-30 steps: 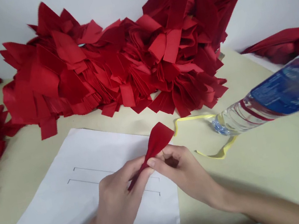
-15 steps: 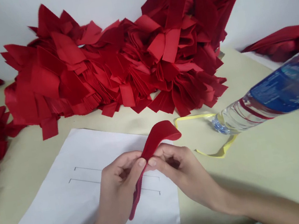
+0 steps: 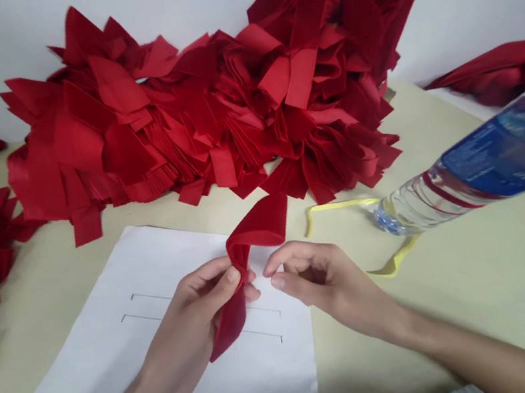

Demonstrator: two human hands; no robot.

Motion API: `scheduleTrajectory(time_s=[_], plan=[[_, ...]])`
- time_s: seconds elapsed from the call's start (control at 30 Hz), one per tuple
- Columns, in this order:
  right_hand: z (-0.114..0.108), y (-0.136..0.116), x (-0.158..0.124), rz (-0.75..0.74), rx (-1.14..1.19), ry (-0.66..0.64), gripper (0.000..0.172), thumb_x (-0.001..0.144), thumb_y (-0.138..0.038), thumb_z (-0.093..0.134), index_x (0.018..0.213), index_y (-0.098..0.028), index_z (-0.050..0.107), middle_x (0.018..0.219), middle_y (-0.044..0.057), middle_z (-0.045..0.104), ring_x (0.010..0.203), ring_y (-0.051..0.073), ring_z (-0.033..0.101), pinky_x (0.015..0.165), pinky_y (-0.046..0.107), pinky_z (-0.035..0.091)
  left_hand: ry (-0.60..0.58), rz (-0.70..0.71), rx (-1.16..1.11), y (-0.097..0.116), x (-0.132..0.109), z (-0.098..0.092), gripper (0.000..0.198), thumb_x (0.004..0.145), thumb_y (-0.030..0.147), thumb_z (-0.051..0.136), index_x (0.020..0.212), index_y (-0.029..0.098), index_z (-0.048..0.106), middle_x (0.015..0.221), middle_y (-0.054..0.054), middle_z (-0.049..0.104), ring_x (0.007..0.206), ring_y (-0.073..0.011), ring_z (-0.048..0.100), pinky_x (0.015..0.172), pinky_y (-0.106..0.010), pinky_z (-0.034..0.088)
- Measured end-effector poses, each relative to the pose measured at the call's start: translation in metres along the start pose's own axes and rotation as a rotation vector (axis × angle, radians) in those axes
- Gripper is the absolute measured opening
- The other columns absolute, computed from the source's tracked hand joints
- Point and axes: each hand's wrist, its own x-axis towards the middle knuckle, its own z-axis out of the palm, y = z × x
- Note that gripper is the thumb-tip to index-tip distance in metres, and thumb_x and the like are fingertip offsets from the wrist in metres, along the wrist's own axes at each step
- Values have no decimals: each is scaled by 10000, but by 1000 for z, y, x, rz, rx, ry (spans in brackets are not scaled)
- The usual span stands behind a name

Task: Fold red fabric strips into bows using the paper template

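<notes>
Two bare hands work over a sheet of white paper with thin black lines on it. The left hand pinches a folded red strip with its thumb and fingers, and the strip sits just above the paper, with a bent loop on top and a tail hanging down. The right hand holds nothing. It is half open, with its fingertips just beside the strip. The strip looks light and soft, so it will likely bend and flop, and it seems best held near the fold. Behind the hands, a big messy pile of red strips lies on a pale table. A clear water bottle with a blue label and a yellow band are off to the right.
</notes>
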Motion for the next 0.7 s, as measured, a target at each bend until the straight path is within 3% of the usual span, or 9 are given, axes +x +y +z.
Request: scheduleTrajectory(time_s=[0.1, 0.2, 0.3, 0.37, 0.47, 0.53, 0.7], plan=[[-4, -1, 2, -29, 28, -64, 154, 832, -309, 572, 792, -162, 590, 588, -52, 419, 514, 57, 349, 478, 194, 299, -76, 22, 14, 1, -2, -1, 131, 836, 306, 605, 815, 183, 645, 737, 8, 620, 695, -89, 542, 649, -186, 401], [-9, 0, 2, -31, 47, -143, 128, 786, -282, 621, 775, -158, 590, 711, -7, 547, 637, 90, 494, 596, 216, 406, -238, 57, -8, 2, -3, -1, 79, 826, 245, 612, 866, 177, 624, 700, 1, 648, 633, -93, 565, 612, -200, 409], [-13, 2, 1, 40, 76, -280, 165, 802, -308, 599, 795, -144, 587, 612, -26, 508, 529, 69, 448, 514, 201, 371, -391, 15, -25, 5, -5, 0, 247, 783, 177, 630, 993, 227, 510, 674, 15, 670, 567, -109, 581, 560, -215, 396], [-16, 1, 2, 20, -4, -338, 182, 822, -319, 579, 801, -139, 596, 557, -49, 458, 472, 46, 360, 456, 180, 304, -428, -22, 92, 7, -8, 2, 297, 763, 150, 620, 978, 247, 440, 649, 26, 674, 532, -112, 564, 531, -211, 367], [-20, -4, 2, -116, -211, -398, 147, 832, -280, 573, 805, -144, 622, 557, -59, 442, 485, 40, 327, 451, 170, 273, -320, 25, 485, 6, -17, 7, 239, 778, 140, 575, 927, 254, 428, 663, 34, 675, 630, -133, 570, 577, -217, 360], [-21, -8, 1, -205, -378, -418, 120, 852, -237, 545, 820, -157, 628, 584, -57, 466, 506, 41, 354, 478, 170, 292, -198, 153, 731, 1, -21, 8, 163, 803, 170, 548, 902, 262, 458, 714, 32, 670, 691, -152, 571, 598, -225, 359], [-9, -10, -10, -331, -855, -228, 195, 913, -222, 441, 831, -159, 606, 662, -15, 573, 561, 77, 472, 554, 212, 351, 48, 387, 947, -16, -20, 11, 68, 828, 219, 516, 835, 269, 470, 590, 54, 563, 470, -137, 483, 465, -235, 291]])
